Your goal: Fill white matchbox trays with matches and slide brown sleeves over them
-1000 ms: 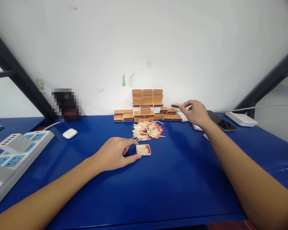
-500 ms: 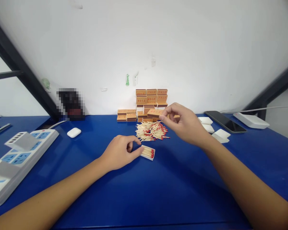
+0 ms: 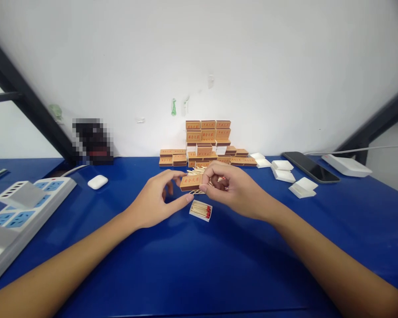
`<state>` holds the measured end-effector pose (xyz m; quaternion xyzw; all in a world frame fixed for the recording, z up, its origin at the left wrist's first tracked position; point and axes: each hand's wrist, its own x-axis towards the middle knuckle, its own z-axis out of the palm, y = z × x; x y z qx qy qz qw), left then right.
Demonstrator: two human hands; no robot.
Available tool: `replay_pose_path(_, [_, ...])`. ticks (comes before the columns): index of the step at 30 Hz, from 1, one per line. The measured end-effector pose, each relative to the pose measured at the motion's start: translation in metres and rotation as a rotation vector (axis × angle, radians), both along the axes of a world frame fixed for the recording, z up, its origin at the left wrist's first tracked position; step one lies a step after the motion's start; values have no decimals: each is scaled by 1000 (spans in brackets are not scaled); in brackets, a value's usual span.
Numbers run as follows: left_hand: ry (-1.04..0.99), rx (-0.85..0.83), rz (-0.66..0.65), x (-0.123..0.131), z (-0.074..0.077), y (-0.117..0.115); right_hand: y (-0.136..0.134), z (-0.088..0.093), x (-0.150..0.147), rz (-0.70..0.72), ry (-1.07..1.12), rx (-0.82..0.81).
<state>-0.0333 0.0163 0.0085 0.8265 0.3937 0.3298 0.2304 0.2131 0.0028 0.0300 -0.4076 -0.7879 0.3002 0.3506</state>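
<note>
Pinching the matchbox cover (image 3: 190,182), right hand (image 3: 235,187) brought it near the filled tray (image 3: 199,217), now released by left hand (image 3: 155,200), spread apart.

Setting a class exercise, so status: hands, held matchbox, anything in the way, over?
Right hand grip shut on orange matchbox. Left hand open near its other end, contact unclear. Tray of matches uncovered on blue table. Loose matches behind, partly hidden.

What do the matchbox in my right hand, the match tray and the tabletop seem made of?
Matchbox: probably printed matte card, crisp-edged. Match tray: likely white card, matte, judging by its thin walls. Tabletop: glossy, showing soft reflections; painted metal or laminate, unclear which.
</note>
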Motion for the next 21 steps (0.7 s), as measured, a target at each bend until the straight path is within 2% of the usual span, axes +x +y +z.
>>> replay_pose_path(4, [-42, -103, 7, 2, -4, 2, -1, -1, 0, 49, -20, 9])
replay_pose_path(8, [-116, -116, 25, 1, -6, 7, -1, 2, 5, 55, -90, 43])
replay_pose_path(12, [-152, -101, 77, -2, -8, 13, -2, 5, 13, 69, -359, -46])
replay_pose_path(15, [-111, -78, 79, -5, -8, 18, -1, 3, 15, 97, -539, -138])
replay_pose_path(21, [29, -32, 33, -10, -9, 24, 4, 0, 22, 150, -525, -137])
